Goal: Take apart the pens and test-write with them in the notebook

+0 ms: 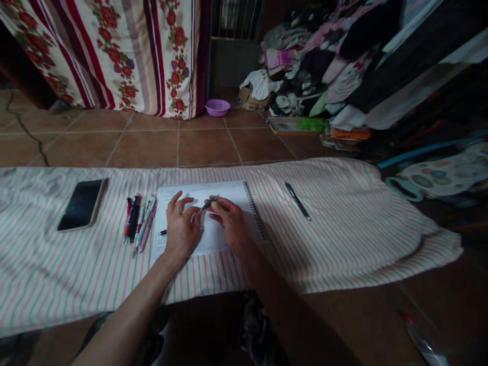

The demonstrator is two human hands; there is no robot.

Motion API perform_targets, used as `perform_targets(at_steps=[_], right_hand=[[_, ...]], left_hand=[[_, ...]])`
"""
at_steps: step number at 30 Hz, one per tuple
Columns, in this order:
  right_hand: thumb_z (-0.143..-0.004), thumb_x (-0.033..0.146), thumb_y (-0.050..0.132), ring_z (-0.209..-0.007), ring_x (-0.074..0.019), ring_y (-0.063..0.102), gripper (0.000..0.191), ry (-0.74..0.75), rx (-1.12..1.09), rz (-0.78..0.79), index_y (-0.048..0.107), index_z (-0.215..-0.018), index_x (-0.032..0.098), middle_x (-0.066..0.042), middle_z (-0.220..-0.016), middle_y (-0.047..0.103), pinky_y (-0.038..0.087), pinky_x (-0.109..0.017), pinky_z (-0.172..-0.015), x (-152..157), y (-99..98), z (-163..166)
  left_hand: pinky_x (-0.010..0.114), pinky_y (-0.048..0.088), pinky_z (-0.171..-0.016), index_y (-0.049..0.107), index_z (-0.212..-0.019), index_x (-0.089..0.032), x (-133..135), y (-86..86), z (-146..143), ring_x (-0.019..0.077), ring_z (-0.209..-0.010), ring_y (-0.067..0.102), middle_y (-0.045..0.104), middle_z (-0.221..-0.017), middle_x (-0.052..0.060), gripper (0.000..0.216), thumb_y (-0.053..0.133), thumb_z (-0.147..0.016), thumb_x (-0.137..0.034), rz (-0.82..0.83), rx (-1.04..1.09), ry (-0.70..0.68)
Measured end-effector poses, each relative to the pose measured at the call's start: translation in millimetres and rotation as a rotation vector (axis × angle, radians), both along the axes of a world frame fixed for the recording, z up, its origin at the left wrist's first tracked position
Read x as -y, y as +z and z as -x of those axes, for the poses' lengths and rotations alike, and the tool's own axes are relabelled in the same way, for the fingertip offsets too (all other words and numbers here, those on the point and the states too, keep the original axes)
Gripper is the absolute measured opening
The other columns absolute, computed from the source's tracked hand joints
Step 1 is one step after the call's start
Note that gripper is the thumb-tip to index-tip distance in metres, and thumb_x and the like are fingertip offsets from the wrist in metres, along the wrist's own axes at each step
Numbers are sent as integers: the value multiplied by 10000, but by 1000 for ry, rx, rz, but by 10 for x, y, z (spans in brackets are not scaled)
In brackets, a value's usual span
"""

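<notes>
Over the notebook, my right hand (232, 221) pinches a short dark pen or pen piece (209, 202) between thumb and fingers. My left hand (181, 229) closes thumb and index finger on its lower left end, with the other fingers raised. Beneath them lies a spiral notebook (238, 193), its white page partly written on and its wire binding on the right. From under my left hand pokes the dark end of another pen (162, 233); the rest is hidden. Whether the held piece is a whole pen is too small to tell.
Left of the notebook lies a bunch of several pens (139, 223), then a phone (82, 206). A dark pen (298, 201) rests to the right on the striped cloth (362, 229). Beyond are a purple basin (217, 107), a floral curtain (125, 56) and piled clothes (290, 61).
</notes>
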State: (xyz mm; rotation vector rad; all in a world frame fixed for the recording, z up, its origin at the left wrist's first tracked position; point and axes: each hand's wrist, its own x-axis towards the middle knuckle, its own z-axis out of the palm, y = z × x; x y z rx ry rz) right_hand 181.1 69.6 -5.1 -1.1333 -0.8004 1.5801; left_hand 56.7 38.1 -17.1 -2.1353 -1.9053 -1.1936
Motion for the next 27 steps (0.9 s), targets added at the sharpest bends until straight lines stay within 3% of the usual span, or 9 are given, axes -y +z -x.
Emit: perform_targets(at_steps=[21,27], right_hand=[[-609,314,710,-719,-122,631,245,-23,-3,-3,665,-817,192,-6,-802,686,475,-233,-631,0,-61,6],[-618,326,702,-718,-125,627,243,-97,-17,-14,658,-813,188,-20,-819,689,465,-230,-617,-35,-78,-30]], left_hand=[[506,379,-965,644,-770,-178,8,20,1,303,-1218,364,579,-1040,92,133,517,-807,-175,-1,-34,-5],[497,362,-970,617,-901,-198,8,78,14,288,-1239,342,577,-1053,82,123,532,-817,-228,-66,-22,-11]])
